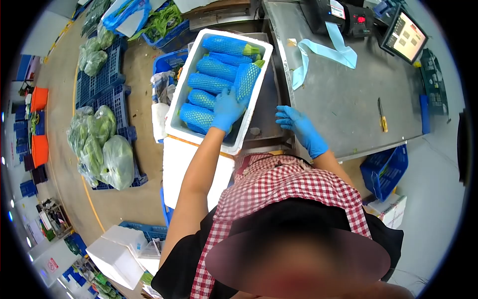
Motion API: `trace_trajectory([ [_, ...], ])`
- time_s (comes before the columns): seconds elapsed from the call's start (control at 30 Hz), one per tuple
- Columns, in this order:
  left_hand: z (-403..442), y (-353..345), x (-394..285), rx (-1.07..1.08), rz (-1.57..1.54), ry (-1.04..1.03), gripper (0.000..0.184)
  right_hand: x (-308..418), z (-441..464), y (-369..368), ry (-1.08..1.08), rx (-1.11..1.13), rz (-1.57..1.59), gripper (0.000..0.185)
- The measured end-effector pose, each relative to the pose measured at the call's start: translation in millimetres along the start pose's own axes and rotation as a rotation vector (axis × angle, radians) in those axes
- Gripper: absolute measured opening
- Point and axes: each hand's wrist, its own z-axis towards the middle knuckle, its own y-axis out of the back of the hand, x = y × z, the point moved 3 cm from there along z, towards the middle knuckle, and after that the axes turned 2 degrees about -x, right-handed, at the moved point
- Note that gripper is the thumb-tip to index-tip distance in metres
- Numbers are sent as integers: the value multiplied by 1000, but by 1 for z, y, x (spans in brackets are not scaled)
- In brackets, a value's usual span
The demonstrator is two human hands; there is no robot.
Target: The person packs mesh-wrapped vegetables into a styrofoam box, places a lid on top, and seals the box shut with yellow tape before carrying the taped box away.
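Observation:
A white foam box holds several green zucchini in blue foam netting. Most lie crosswise along its left side, while one netted zucchini lies lengthwise at the right wall. My left hand, in a blue glove, reaches into the box with its fingers around the near end of that zucchini; some fingertips are hidden. My right hand, also gloved, hovers by the left edge of the steel table. Its fingers stretch toward the box, apart from it, and nothing shows in them.
On the steel table lie a strip of light-blue labels and a yellow-handled knife. A label printer and a screen stand at the back. Bagged green vegetables sit on blue pallets at left. A blue crate stands at lower right.

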Motion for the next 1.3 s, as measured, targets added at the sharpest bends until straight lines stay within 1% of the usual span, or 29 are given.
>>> trace_trajectory([
  [0.03, -4, 8, 0, 49, -79, 30, 73, -2, 0, 4, 23, -9, 3, 48],
  [0.07, -5, 14, 8, -17, -55, 107, 60, -5, -1, 10, 47, -20, 8, 48],
  [0.1, -6, 19, 16, -172, -113, 97, 58, -8, -3, 15, 71, -34, 13, 47],
  [0.13, -8, 31, 18, -327, -178, 87, 56, -10, -6, 19, 47, -49, 23, 46],
  [0.2, -19, 54, 19, -247, -489, 160, 48, -9, -11, 24, 10, -89, 35, 45],
  [0.23, -22, 52, 26, -235, -509, 162, 42, -9, -13, 26, -3, -95, 37, 45],
  [0.27, -25, 65, 19, -224, -447, 142, 42, -10, -13, 28, -17, -102, 39, 45],
  [0.3, -26, 63, 23, -242, -390, 142, 42, -13, -12, 31, -34, -106, 43, 45],
  [0.47, -28, 51, 43, -299, -474, 199, 38, -17, -4, 25, -19, -87, 43, 46],
  [0.57, -29, 61, 30, -272, -447, 221, 40, -11, -3, 18, -13, -73, 20, 46],
  [0.67, -29, 58, 35, -283, -493, 205, 41, -10, -4, 16, -2, -67, -2, 45],
  [0.77, -30, 50, 45, -354, -534, 194, 36, -10, -6, 16, 7, -60, 6, 43],
  [0.9, -33, 39, 70, -399, -503, 87, 27, -14, -5, 19, 32, -23, -10, 41],
  [0.93, -36, 44, 70, -374, -420, 122, 28, -15, -3, 18, 50, -9, -24, 40],
  [1.0, -42, 46, 78, -314, -277, 166, 30, -17, 1, 13, 86, -53, -170, 38],
  [1.07, -44, 36, 92, -240, -162, 175, 33, -16, 12, 13, 147, -84, -309, 40],
  [1.17, -42, 33, 86, -266, -272, 128, 32, 1, 34, -7, 469, -73, -500, 47],
  [1.2, -37, 31, 83, -247, -233, 86, 34, 18, 39, -22, 544, -48, -586, 53],
  [1.27, -24, 22, 85, -315, -191, -28, 37, 50, 53, -50, 939, -48, -991, 55],
  [1.3, -16, 19, 86, -348, -170, -88, 39, 60, 66, -64, 986, 11, -1081, 56],
])
